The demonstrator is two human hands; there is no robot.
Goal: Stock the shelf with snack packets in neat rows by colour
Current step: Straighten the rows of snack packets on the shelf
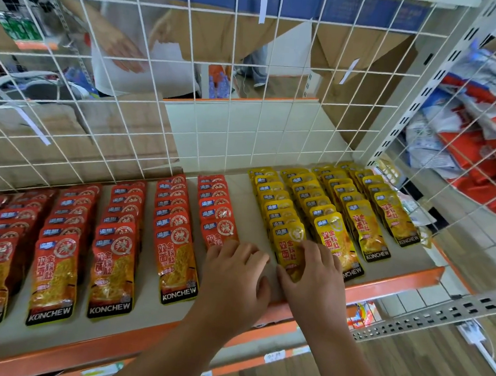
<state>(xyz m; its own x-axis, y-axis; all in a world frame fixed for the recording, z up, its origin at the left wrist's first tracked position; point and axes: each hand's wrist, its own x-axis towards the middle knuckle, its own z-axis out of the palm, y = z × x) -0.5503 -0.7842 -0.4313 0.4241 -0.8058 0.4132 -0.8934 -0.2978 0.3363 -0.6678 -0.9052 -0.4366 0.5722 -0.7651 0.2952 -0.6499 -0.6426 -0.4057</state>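
Pinching the front yellow packet (290, 254) of the leftmost yellow row, my right hand (313, 280) holds it near the shelf's (241, 187) front edge. My left hand (235, 275) rests loose-fingered, touching the nearest red row (214, 209). With red rows (114, 237) left and four yellow rows (354, 207) right, stocking looks nearly done.

Was brightly, evenly lit; showed mild glare on glossy packets (176, 265), bowed edges, blur beyond the wire mesh (230, 98).

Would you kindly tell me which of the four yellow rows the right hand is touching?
The leftmost yellow row, the one nearest the red packets: the right hand holds its front packet, and no other yellow one is touched.
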